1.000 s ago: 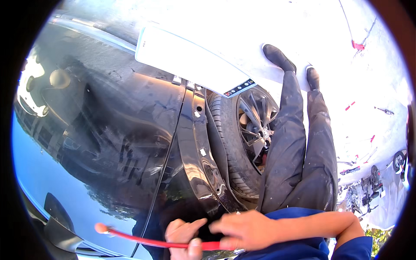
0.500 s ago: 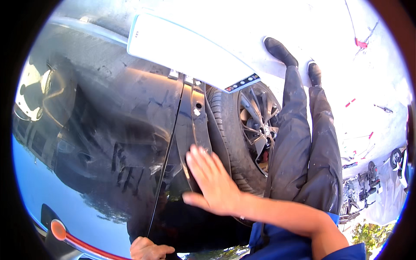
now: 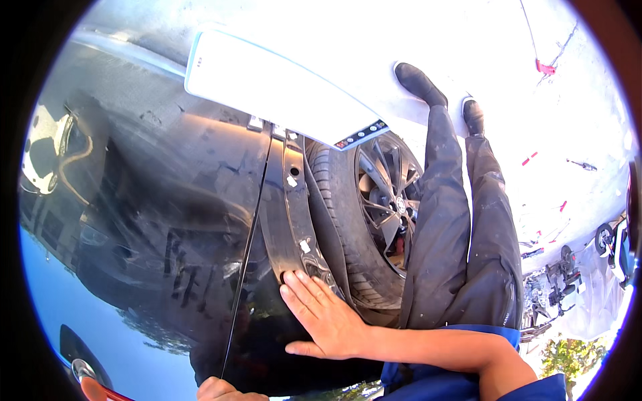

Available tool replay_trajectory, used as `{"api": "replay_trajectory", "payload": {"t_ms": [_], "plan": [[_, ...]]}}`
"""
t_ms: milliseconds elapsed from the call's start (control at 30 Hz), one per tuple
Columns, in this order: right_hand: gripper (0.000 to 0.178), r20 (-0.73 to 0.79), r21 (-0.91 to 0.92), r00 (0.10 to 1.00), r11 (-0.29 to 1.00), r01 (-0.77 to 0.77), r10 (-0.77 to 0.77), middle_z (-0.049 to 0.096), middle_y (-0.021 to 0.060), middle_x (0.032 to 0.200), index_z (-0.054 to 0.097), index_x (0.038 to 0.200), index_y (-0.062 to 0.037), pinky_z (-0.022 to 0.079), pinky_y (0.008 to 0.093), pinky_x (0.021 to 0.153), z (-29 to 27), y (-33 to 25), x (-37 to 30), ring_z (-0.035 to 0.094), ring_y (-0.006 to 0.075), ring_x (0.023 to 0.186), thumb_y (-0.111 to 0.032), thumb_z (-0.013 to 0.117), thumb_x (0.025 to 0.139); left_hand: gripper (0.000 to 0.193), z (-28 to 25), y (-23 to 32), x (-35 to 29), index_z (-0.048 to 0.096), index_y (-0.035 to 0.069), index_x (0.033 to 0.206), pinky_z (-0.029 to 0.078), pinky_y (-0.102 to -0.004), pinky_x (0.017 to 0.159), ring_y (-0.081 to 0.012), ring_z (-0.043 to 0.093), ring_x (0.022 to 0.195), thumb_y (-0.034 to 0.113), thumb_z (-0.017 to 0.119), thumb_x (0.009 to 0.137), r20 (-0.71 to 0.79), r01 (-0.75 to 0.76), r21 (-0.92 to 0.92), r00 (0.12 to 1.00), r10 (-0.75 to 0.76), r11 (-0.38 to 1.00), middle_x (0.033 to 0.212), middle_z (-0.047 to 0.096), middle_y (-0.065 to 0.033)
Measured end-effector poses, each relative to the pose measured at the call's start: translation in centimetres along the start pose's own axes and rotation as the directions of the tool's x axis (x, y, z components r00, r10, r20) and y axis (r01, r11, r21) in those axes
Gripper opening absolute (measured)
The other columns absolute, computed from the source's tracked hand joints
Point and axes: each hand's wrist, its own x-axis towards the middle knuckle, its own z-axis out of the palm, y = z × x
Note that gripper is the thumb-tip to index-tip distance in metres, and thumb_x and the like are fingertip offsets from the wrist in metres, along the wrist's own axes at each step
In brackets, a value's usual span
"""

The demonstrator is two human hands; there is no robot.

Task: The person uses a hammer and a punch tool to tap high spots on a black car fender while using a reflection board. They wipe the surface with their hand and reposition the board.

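Note:
My right hand (image 3: 328, 319) lies flat with fingers together and thumb apart, its fingertips on the black wheel-arch edge (image 3: 287, 207) of a car. That edge has a round hole and small white bits on it. Beside it is a dark panel seam, and on the other side a tyre (image 3: 338, 227) with a spoked wheel (image 3: 391, 200). My left hand (image 3: 224, 389) rests against the glossy black body panel (image 3: 180, 194) at the lower edge, mostly cut off, its fingers hidden. A bright white panel lamp (image 3: 281, 87) with a blue rim and a row of knobs hangs over the arch.
My legs (image 3: 438, 234) stretch out beside the wheel over pale ground. Red pieces (image 3: 545, 68) and small tools lie scattered there. Dark machine parts (image 3: 562, 274) and a motorcycle (image 3: 612, 247) stand at the right. A red rounded part (image 3: 93, 387) is at the lower left.
My right hand has slid along the arch edge, toward the lower edge of the view, uncovering more of the strip. The view has shifted slightly, and less of my left hand shows.

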Motion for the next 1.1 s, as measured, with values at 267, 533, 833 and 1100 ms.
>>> {"api": "replay_trajectory", "payload": {"t_ms": [267, 533, 833, 1100], "plan": [[0.087, -0.183, -0.1, 0.982, 0.995, 0.026, -0.044, 0.022, 0.0286, 0.164, 0.024, 0.158, 0.0058, 0.019, 0.0518, 0.125, -2.9, 5.1, 10.6, 0.021, 0.0428, 0.154, -0.059, 0.042, 0.102, 0.069, 0.0, 0.7, -0.1, 0.045, 0.017, 0.147, 0.025, -0.0299, 0.046, -0.0162, 0.041, 0.046, 0.046, 0.071, 0.09, -0.009, 0.06, -0.027, 0.998, -0.061, 0.998, 0.076, 0.065, -0.0146], [0.092, -0.035, -0.003, 0.999, 0.999, 0.037, -0.037, 0.021, 0.0325, 0.163, 0.023, 0.157, 0.009, 0.018, 0.055, 0.124, -1.0, -0.1, 1.8, 0.021, 0.0463, 0.153, -0.056, 0.052, 0.099, 0.075, 0.1, 0.6, 0.3, 0.044, 0.015, 0.149, 0.026, -0.0306, 0.047, -0.0177, 0.044, 0.048, 0.058, 0.066, 0.092, 0.034, 0.05, 0.018, 0.998, -0.051, 0.999, 0.079, 0.062, -0.0144], [0.067, -0.599, -0.537, 0.754, 0.834, -0.129, -0.269, 0.06, 0.0249, 0.122, 0.042, 0.144, 0.0045, 0.044, 0.0487, 0.108, -19.0, 11.3, 15.5, 0.058, 0.0435, 0.117, -0.023, 0.069, 0.09, 0.079, -0.1, 0.7, -0.4, 0.048, 0.015, 0.146, 0.03, -0.0333, 0.048, -0.0222, 0.048, 0.049, 0.056, 0.073, 0.083, 0.03, 0.082, 0.09, 0.996, -0.085, 0.993, 0.078, 0.065, -0.0189], [0.068, -0.22, -0.128, 0.972, 0.986, -0.107, 0.077, 0.064, 0.0243, 0.129, 0.05, 0.143, -0.0025, 0.051, 0.0441, 0.102, -23.2, 14.8, 27.5, 0.066, 0.0349, 0.114, -0.031, 0.068, 0.084, 0.073, 0.3, 1.1, 0.0, 0.047, 0.019, 0.148, 0.028, -0.0329, 0.048, -0.0216, 0.047, 0.048, 0.048, 0.07, 0.086, 0.002, 0.178, 0.113, 0.984, -0.179, 0.978, 0.077, 0.065, -0.0179]]}}
